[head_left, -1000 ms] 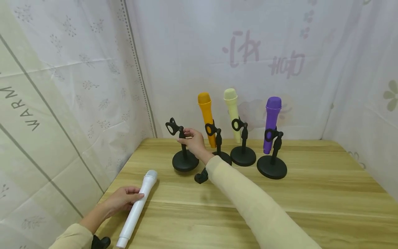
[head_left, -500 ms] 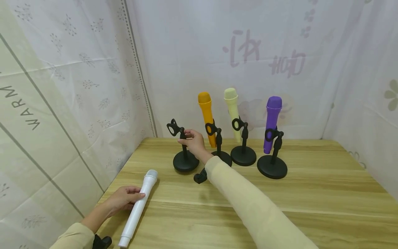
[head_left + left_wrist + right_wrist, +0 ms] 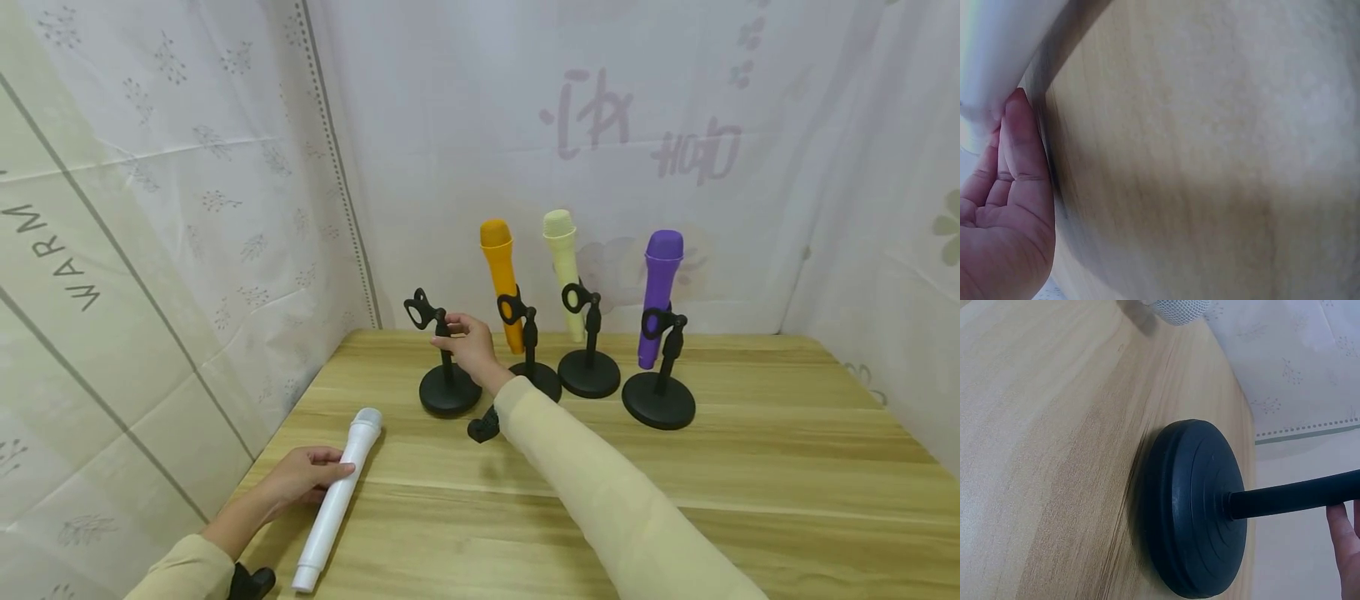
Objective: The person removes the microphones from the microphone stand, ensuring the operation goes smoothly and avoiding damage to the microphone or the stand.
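White microphone (image 3: 330, 508) slanted at the near left of the desk (image 3: 795, 492), grille end farther off — cannot tell whether touching the wood or just above it. Probably light and stiff, smooth enough to slip or roll; best held around mid-barrel. Pinched about there by thumb and fingers of the left hand (image 3: 300, 477), spread only as wide as the barrel. Farther away, left of centre, black stand (image 3: 450, 393) with nothing in its clip (image 3: 429, 316) — likely steady on a weighty base, best taken by the pole. Pinched there, high up, by thumb and fingers of the right hand (image 3: 472, 348). To the right, tilted in other stands (image 3: 658, 404): orange microphone (image 3: 500, 271), pale yellow microphone (image 3: 563, 257), purple microphone (image 3: 660, 279).
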